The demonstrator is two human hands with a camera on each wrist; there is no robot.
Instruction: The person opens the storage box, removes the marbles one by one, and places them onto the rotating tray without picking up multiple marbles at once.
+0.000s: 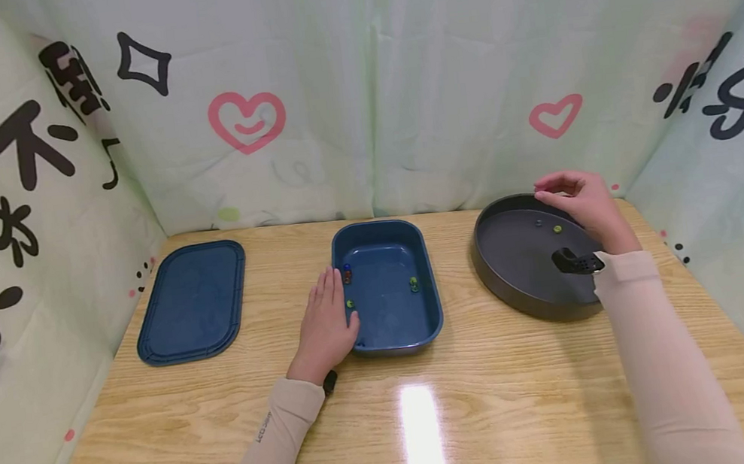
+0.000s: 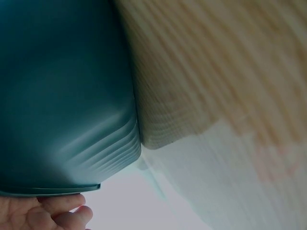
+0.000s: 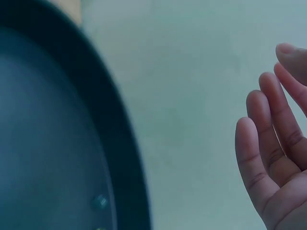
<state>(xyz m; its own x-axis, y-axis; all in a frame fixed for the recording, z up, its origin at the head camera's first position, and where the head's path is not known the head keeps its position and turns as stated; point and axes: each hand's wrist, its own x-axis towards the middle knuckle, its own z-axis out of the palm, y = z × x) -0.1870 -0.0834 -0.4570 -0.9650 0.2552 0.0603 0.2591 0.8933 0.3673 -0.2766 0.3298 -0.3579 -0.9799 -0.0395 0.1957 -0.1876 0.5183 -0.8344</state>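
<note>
My left hand (image 1: 328, 320) rests with straight fingers along the left rim of a deep blue rectangular tub (image 1: 392, 328). In the left wrist view, its fingertips (image 2: 64, 203) touch the tub's rim. Inside lie several small glass marbles, some green (image 1: 414, 284) and others blue and reddish (image 1: 347, 273). Over the far right edge of a dark round pan (image 1: 520, 277) hovers my right hand (image 1: 583, 206), fingers loosely bent, nothing visible between them. Two small marbles, one clear (image 1: 538, 223) and one yellow-green (image 1: 557, 228), sit in the pan; the right wrist view shows a glassy marble (image 3: 100, 201) near its wall.
A flat blue lid (image 1: 192, 304) lies on the wooden table (image 1: 267, 273), left of the tub. Pale curtains (image 1: 332, 115) with printed hearts and black lettering enclose the back and sides. My right wrist's black strap (image 1: 576, 262) hangs over the pan.
</note>
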